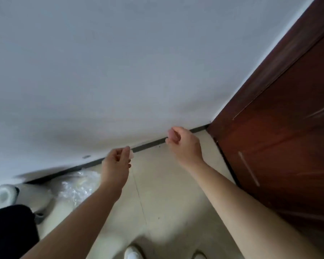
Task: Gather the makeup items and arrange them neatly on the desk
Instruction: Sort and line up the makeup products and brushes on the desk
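Both my arms reach out toward a white wall, above a beige tiled floor. My left hand (pixel 118 161) has its fingers curled and pinches a small pale item (pixel 132 155) that sticks out past the fingertips. My right hand (pixel 185 144), higher and to the right, holds a small pinkish item (pixel 171 134) between curled fingers. Both items are blurred and mostly hidden, so I cannot tell what they are. No desk and no other makeup items are in view.
A dark skirting strip (pixel 150 143) runs along the foot of the wall. A brown wooden door (pixel 288 128) stands at the right. Crumpled clear plastic (pixel 79 187) and a white shoe (pixel 2 197) lie at the left, above a black shape (pixel 9 232). My white shoes (pixel 133 254) show at the bottom.
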Demonstrator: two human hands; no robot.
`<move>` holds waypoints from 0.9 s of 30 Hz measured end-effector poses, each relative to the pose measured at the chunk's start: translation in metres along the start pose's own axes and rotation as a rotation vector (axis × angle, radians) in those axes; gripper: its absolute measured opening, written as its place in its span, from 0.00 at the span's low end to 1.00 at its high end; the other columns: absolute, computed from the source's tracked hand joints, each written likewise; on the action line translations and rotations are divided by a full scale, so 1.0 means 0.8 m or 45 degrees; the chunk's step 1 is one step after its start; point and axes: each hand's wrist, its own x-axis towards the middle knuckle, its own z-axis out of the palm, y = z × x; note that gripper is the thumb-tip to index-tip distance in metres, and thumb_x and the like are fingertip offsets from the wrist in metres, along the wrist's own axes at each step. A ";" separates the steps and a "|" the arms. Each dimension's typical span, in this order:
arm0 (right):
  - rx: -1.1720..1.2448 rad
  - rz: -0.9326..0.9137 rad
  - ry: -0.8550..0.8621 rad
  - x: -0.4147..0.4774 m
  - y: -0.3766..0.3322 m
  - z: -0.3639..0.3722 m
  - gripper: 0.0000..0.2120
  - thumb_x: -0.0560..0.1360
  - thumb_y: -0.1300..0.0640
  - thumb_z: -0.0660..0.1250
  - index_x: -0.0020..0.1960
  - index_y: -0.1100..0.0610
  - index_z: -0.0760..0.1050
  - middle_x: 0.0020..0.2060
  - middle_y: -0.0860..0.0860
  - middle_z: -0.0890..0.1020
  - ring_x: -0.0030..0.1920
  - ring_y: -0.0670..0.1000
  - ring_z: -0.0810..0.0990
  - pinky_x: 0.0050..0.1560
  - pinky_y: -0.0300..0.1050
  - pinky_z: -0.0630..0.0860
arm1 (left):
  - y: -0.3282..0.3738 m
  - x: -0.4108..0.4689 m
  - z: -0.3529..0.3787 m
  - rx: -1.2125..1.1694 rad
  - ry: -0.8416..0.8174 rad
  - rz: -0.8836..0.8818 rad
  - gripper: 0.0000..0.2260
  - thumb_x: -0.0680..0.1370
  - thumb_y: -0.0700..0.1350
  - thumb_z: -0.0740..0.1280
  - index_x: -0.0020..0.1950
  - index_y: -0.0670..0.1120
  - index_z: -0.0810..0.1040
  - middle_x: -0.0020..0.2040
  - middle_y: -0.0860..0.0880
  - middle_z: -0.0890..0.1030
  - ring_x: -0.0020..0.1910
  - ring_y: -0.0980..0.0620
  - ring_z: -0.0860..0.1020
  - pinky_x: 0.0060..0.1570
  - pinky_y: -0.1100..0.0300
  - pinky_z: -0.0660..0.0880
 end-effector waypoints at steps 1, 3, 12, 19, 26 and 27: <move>0.041 0.005 0.047 -0.009 -0.032 -0.054 0.02 0.75 0.54 0.66 0.45 0.48 0.74 0.41 0.46 0.80 0.46 0.49 0.79 0.41 0.40 0.67 | 0.060 -0.027 -0.004 -0.024 -0.017 0.045 0.11 0.81 0.53 0.65 0.53 0.46 0.78 0.43 0.48 0.81 0.37 0.52 0.78 0.38 0.57 0.74; 0.159 0.016 0.156 -0.033 -0.092 -0.157 0.10 0.74 0.54 0.67 0.55 0.46 0.77 0.48 0.47 0.81 0.50 0.47 0.79 0.48 0.40 0.71 | 0.166 -0.085 -0.011 -0.081 -0.056 0.140 0.12 0.80 0.53 0.65 0.55 0.45 0.78 0.43 0.48 0.81 0.39 0.51 0.78 0.39 0.56 0.75; 0.306 0.014 0.668 -0.260 -0.230 -0.515 0.18 0.72 0.50 0.71 0.61 0.48 0.78 0.52 0.46 0.84 0.53 0.47 0.81 0.60 0.49 0.77 | 0.454 -0.398 -0.002 -0.246 -0.543 0.520 0.09 0.76 0.53 0.72 0.51 0.48 0.82 0.50 0.51 0.84 0.46 0.53 0.80 0.46 0.57 0.78; 0.265 0.424 1.261 -0.579 -0.146 -0.581 0.15 0.67 0.46 0.76 0.52 0.43 0.80 0.46 0.42 0.83 0.47 0.41 0.81 0.53 0.37 0.75 | 0.369 -0.628 0.081 -0.163 -1.334 0.546 0.07 0.74 0.43 0.75 0.50 0.42 0.84 0.40 0.48 0.82 0.38 0.55 0.77 0.42 0.60 0.75; 0.422 0.842 1.910 -0.947 -0.118 -0.573 0.07 0.68 0.51 0.77 0.41 0.47 0.79 0.40 0.40 0.84 0.40 0.43 0.82 0.45 0.42 0.78 | 0.232 -0.909 0.068 0.169 -2.043 0.489 0.10 0.72 0.42 0.76 0.50 0.41 0.80 0.40 0.47 0.81 0.40 0.51 0.79 0.51 0.54 0.79; 0.446 0.870 1.980 -0.989 -0.115 -0.568 0.07 0.68 0.50 0.77 0.41 0.47 0.79 0.41 0.40 0.84 0.39 0.45 0.82 0.43 0.44 0.78 | 0.216 -0.943 0.061 0.193 -2.103 0.503 0.09 0.73 0.40 0.76 0.50 0.41 0.79 0.41 0.47 0.82 0.41 0.51 0.80 0.53 0.52 0.79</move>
